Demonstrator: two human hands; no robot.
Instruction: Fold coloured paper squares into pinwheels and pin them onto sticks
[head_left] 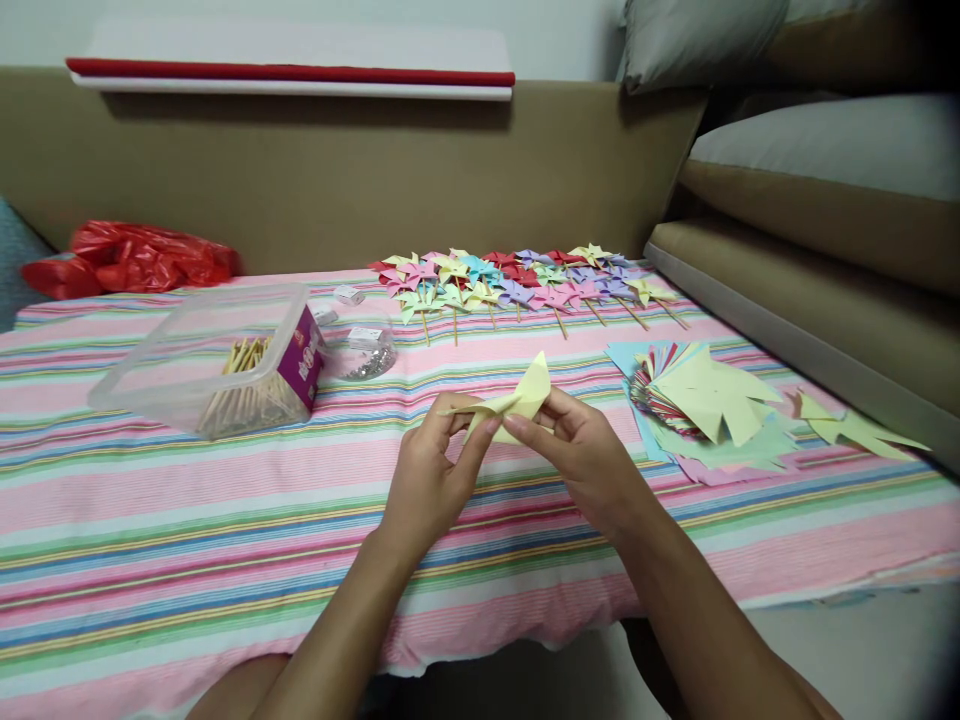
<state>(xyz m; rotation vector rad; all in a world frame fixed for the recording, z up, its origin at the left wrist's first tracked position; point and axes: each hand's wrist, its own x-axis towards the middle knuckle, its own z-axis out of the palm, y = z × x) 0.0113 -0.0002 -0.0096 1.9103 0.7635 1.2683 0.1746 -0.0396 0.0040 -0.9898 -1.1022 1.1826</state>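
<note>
Between my two hands is a pale yellow paper pinwheel (534,388), partly folded, held above the striped cloth. My left hand (439,465) pinches its left side and centre with thumb and fingers. The thumb of my right hand (581,450) presses near the centre too, with the fingers closed behind the paper. One pointed blade stands up between the hands; the fingers hide part of the lower paper. Right of my hands lies a stack of cut paper sheets (716,395) in several colours, pale yellow on top.
Finished pinwheels on sticks (517,290) lie at the back. At left stands a clear plastic box (187,350) holding wooden sticks (251,385), beside a round clear container (367,350) of small metal pieces. A red plastic bag (150,258) and stacked cushions (825,200) flank the striped cloth (225,520).
</note>
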